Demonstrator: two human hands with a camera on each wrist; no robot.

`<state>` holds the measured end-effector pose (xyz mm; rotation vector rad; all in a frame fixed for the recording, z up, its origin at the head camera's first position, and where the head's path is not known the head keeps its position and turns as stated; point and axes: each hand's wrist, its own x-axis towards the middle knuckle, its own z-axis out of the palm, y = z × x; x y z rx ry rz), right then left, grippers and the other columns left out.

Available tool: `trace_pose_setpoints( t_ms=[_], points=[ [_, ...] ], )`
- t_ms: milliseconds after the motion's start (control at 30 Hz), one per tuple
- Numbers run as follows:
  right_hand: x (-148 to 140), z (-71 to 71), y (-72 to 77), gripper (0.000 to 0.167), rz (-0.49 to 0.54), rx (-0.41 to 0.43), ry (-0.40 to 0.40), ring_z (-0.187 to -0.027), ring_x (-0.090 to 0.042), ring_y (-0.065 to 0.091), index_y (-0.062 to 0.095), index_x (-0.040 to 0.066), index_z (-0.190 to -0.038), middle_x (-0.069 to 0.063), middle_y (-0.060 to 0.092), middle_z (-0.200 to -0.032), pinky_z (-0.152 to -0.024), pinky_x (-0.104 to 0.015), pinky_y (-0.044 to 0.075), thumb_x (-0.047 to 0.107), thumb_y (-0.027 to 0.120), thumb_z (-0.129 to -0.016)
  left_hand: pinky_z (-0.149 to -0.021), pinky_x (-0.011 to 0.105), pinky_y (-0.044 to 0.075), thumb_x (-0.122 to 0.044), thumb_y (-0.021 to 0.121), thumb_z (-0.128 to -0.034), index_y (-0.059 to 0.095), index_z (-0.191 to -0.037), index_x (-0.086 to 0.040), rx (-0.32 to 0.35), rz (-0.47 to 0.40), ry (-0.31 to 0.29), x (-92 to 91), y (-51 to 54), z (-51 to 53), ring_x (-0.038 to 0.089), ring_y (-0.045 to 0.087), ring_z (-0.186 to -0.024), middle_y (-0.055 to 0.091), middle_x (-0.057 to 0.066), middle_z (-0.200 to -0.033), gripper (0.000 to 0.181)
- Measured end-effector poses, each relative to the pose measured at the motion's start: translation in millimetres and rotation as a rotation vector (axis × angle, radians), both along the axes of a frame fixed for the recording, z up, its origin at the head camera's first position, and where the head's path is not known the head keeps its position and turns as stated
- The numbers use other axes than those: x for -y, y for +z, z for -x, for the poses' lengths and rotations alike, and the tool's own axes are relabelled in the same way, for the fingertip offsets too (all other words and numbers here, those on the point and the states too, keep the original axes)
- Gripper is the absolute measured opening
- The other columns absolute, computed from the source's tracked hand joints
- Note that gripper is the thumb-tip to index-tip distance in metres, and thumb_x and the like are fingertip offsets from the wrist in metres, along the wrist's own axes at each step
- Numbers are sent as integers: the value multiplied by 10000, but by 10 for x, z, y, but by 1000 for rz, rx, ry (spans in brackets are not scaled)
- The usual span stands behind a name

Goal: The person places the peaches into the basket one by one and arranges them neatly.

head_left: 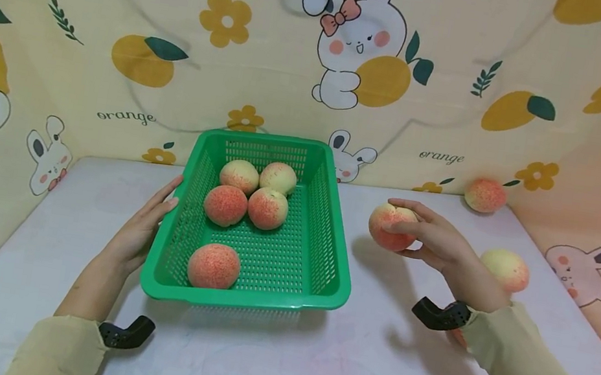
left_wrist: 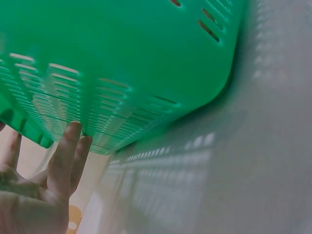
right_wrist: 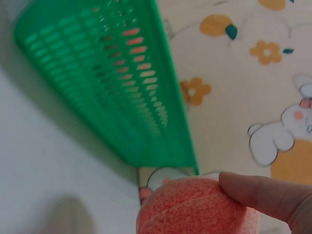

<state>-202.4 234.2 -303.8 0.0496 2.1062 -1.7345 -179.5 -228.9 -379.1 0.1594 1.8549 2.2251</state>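
A green plastic basket [head_left: 243,302] with slotted walls holds several peaches, four of them grouped toward its back and one peach [head_left: 214,265] by the front left. My left hand [head_left: 143,231] is at the basket's left side; in the left wrist view its straight fingers [left_wrist: 63,156] touch the outer wall below the rim. To the right of the basket, my right hand [head_left: 434,238] grips a red and yellow peach [head_left: 382,230] above the table. The right wrist view shows one digit pressed on that peach [right_wrist: 195,209]; the other fingers are out of sight there.
On the right side lie a peach [head_left: 485,196] by the back cloth and a yellowish peach [head_left: 504,270] partly behind my right wrist. Another peach [head_left: 458,337] is mostly hidden under the right wrist band. A printed cloth [head_left: 279,27] stands behind the white table [head_left: 272,366].
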Motion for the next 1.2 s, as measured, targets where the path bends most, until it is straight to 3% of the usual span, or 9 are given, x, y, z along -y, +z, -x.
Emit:
trace_pose_setpoints(
  t_ms=[100,467,767,1200],
  points=[
    [99,-12,80,524,7,-7,6,-1243,-324,309,380,161,-1400,-145,260,-1395,-1019,-546,386,134,601,-925,-781,222,534,-364,411,-1031,146,-1533,-369,-3,2,4,10,-3,-4,38,586,-988,380,-49,-1350,567],
    [408,-3,257,543,22,-62,56,-1220,-330,360,383,144,-1408,-135,305,-1374,-916,-449,469,96,607,-915,-774,222,532,-369,413,-1029,142,-1534,-367,0,3,8,9,-22,-1,38,589,-982,381,-47,-1356,573],
    [612,28,365,435,35,-99,90,-1251,-323,340,457,156,-1328,-108,334,-1412,-961,-524,428,76,582,-919,-781,228,530,-371,419,-1027,147,-1531,-377,10,-14,3,0,-25,-1,52,584,-990,371,-38,-1360,572],
    [985,105,464,544,15,-111,143,-1288,-354,327,382,111,-1420,-162,320,-1437,-1011,-605,392,80,587,-918,-783,224,526,-369,414,-1029,143,-1533,-373,7,-8,9,-5,-10,-1,57,573,-1000,351,-46,-1364,572]
  ],
)
